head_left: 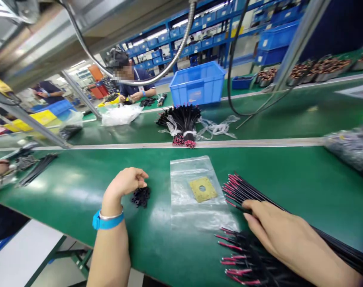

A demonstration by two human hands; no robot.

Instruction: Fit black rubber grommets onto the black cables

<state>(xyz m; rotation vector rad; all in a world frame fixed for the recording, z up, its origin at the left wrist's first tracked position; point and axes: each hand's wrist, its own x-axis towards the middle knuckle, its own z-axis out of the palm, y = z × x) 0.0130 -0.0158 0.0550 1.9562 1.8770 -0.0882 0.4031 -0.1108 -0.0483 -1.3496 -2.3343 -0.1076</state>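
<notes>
Glossy green surface [157, 247]; crinkly clear bag [184, 215] lying flat, square yellow plate [195, 190], round hole in middle (inside bag or on top, cannot tell). Left hand [126, 181], fingers half curled, right over pile of small black pieces [141, 197]; whether gripping one, cannot tell. Right hand [273, 225], thumb and forefinger closed, pinching at slim black cables [260, 193] near tips. Cables straight, smooth, pinkish-red ends fanned out, right of bag; second bunch [253, 255] nearer.
</notes>
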